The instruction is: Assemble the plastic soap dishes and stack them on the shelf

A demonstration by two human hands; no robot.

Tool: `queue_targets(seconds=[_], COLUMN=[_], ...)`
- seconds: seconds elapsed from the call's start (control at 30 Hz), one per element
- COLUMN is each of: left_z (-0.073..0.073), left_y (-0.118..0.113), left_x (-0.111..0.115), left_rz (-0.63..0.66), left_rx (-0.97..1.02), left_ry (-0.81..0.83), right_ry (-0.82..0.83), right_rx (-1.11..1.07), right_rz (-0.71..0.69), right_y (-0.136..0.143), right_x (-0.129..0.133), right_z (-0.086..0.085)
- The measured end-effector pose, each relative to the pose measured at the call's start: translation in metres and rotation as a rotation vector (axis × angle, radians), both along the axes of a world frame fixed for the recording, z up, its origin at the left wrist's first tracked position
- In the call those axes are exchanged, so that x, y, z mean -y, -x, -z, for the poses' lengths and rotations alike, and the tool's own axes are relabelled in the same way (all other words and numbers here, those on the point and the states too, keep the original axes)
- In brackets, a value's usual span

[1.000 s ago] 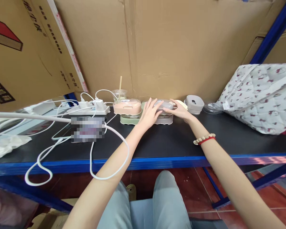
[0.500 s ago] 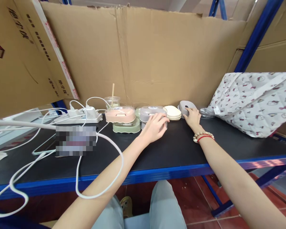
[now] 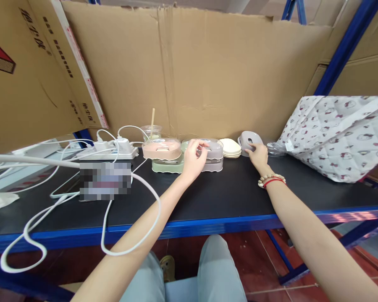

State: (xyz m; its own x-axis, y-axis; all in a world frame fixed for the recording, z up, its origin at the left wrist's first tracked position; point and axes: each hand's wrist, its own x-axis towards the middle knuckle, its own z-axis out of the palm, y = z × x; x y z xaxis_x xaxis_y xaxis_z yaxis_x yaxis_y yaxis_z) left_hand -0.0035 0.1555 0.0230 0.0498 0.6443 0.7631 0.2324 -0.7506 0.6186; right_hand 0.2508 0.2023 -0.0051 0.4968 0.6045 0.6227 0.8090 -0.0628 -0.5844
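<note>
My right hand (image 3: 257, 157) has its fingers and thumb closed on the near edge of a grey rounded lid-like piece (image 3: 249, 136) with a dark slot, tilted up towards me. Loosely curled, my left hand (image 3: 194, 158) is in front of two stacks of boxes with clear tops, its fingers apart and nothing seen in them. Just right of it is a grey box (image 3: 213, 149) on another grey one (image 3: 214, 165). To its left a pink box (image 3: 161, 150) rests on a green box (image 3: 165, 166). Between the hands lies a pile of cream rounded pieces (image 3: 230, 147).
A clear cup with a straw (image 3: 153, 132) stands behind the pink box. At left are a white power strip (image 3: 108, 154), a phone (image 3: 105, 182) and looping white cables. On the right sit crumpled clear plastic (image 3: 275, 149) and a patterned quilted bag (image 3: 340, 136). Cardboard (image 3: 239, 71) walls the back.
My left hand has come off the grey box and shifted left, its fingers curling. In my right hand the grey lid-like piece has tipped up, where before it lay flatter under the fingers.
</note>
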Motion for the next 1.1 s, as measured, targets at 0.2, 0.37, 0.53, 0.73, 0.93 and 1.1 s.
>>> queue_targets(seconds=[0.2,0.37,0.53,0.73,0.93,1.1], left_z=[-0.005,-0.012,-0.019,-0.024,-0.023,-0.023], left_y=[-0.001,-0.003,-0.001,0.007,0.005,0.003], left_x=[0.001,0.003,0.005,0.003,0.008,0.012], left_rz=[0.044,0.189,0.323,0.290,0.291,0.357], left_rx=[0.122,0.359,0.577,0.732,0.664,0.759], left_ry=[0.103,0.320,0.435,0.484,0.568,0.633], right_ry=[-0.233,-0.532,-0.595,-0.387,-0.347,0.129], right_rx=[-0.018,0.174,0.489,0.678,0.157,0.265], right_rz=[0.013,-0.178,-0.540,-0.763,-0.273,-0.148], right_y=[0.005,0.042,0.102,0.125,0.090,0.052], right_x=[0.004,0.014,0.031,0.046,0.034,0.021], right_z=[-0.014,-0.034,-0.037,-0.031,-0.037,-0.022])
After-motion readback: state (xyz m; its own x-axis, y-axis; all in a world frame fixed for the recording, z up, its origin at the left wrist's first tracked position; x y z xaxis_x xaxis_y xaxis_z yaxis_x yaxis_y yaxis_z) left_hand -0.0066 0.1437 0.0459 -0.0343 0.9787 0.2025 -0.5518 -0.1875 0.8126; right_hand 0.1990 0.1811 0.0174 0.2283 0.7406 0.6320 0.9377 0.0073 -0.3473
